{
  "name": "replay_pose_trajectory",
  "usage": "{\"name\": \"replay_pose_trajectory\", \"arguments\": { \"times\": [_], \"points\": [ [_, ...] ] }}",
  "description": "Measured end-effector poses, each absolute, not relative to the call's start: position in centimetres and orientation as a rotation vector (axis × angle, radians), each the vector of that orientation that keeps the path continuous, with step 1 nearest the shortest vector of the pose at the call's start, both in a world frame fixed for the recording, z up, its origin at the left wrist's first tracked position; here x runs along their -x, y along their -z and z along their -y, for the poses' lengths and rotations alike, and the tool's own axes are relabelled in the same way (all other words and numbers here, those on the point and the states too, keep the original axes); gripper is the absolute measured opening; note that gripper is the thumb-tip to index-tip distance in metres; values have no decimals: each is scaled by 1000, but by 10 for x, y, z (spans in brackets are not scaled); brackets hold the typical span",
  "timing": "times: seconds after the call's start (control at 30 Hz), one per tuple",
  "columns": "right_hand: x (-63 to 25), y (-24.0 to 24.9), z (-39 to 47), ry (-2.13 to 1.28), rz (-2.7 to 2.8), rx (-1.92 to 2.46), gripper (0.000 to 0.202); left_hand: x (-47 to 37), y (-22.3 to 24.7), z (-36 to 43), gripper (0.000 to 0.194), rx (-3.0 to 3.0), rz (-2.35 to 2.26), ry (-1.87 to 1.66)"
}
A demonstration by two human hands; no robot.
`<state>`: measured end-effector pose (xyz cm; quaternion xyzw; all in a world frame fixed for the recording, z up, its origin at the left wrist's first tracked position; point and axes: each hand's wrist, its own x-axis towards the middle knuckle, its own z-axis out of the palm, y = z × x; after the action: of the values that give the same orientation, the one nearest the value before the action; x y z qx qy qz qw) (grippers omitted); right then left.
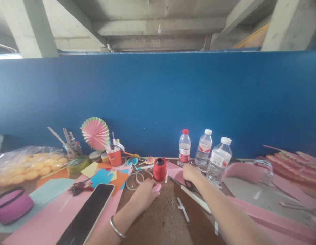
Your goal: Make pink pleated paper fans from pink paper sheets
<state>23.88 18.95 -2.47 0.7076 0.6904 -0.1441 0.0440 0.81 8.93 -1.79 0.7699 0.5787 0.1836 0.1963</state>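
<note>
My left hand (pixel 146 194) pinches a small folded piece of pink paper (pixel 157 188) between thumb and fingers, just in front of a red cylindrical object with a black top (pixel 160 169). Farther right, my right hand (pixel 191 173) reaches to the foot of a red-capped bottle (pixel 184 149). Its fingers look curled, and whatever they may grip is hidden. Black-handled scissors (pixel 190 186) lie beneath my right wrist, beside a long white strip (pixel 196 199). A pink paper sheet (pixel 174 172) lies left of that hand.
Two white-capped bottles (pixel 220 160) stand behind my right forearm. At left lie a phone (pixel 88 214), coloured papers (pixel 100 176) and a bag of yellow balls (pixel 32 166). An orange cup (pixel 114 157) holds tools. Pink curved strips (pixel 239 170) lie right. A blue wall (pixel 158 95) rises behind.
</note>
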Motion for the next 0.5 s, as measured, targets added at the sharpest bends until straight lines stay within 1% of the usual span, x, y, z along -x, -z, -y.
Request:
{"name": "replay_pose_trajectory", "arguments": {
  "times": [0.27, 0.5],
  "points": [
    [-238, 31, -191, 452, -2117, -2183, 30, -8, 19, -89, 29, -2170, -1619, -517],
    [-243, 22, -189, 510, -2224, -2258, 28, -7, 18, -88, 29, -2192, -1611, -519]
  ]
}}
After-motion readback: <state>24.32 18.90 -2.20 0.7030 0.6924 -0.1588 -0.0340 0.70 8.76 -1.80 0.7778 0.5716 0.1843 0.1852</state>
